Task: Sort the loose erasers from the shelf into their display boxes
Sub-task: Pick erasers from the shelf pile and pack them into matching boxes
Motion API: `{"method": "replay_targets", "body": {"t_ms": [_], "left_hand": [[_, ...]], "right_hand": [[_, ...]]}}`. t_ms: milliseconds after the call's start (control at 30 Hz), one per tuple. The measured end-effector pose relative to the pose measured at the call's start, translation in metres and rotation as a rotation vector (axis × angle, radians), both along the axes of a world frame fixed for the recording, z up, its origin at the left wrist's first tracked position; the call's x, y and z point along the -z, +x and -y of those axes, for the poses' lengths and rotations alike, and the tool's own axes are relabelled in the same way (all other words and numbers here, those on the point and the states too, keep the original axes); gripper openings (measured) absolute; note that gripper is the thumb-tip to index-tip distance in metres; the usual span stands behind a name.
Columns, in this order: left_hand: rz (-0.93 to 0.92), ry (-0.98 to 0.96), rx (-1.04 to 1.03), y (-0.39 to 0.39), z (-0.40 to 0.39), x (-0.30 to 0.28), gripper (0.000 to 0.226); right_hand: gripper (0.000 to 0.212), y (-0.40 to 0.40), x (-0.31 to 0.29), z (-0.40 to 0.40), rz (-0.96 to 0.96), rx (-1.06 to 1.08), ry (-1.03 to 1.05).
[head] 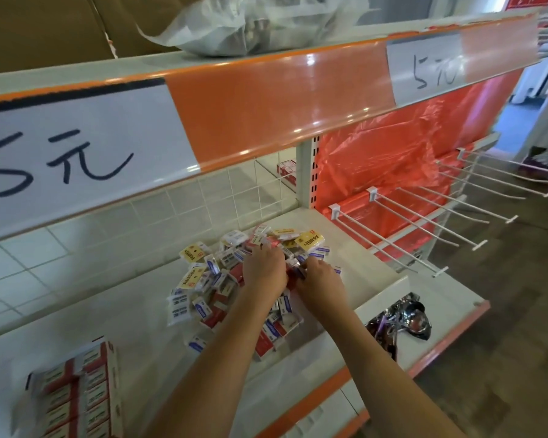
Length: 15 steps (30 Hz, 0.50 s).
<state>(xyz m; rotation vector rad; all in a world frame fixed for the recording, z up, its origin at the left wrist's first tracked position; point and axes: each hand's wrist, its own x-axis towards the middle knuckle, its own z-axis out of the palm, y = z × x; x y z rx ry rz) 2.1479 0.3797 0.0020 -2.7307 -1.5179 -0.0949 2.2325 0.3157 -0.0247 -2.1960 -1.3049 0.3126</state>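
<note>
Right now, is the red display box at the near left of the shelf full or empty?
Full, as far as visible: the display box shows packed rows of erasers in two columns. Its lower end is cut off by the frame.

Layout: shelf (133, 314), both hands in eraser pile (231, 279).
Left hand (264, 269) and right hand (320, 281) side by side on pile; display box (76, 393) near-left of hands; hooks (424, 222) to their right.

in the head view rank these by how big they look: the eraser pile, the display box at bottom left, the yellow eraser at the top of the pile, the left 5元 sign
Largest to smallest, as they appear:
1. left price sign, though nearness to the camera inflates it
2. eraser pile
3. display box, partly cut off by the frame edge, so its rank against the pile is unsure
4. yellow eraser
</note>
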Motion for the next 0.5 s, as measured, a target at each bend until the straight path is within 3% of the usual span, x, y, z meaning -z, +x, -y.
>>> {"method": "replay_targets", "body": {"t_ms": [267,500], "left_hand": [[0.02,-0.012,0.034,-0.001,0.004,0.001,0.026],[0.307,0.03,0.1,-0.015,0.014,0.002,0.037]], "right_hand": [[0.023,0.011,0.003,0.014,0.013,-0.042,0.012],[0.02,0.019,0.005,0.041,0.049,-0.113,0.235]]}}
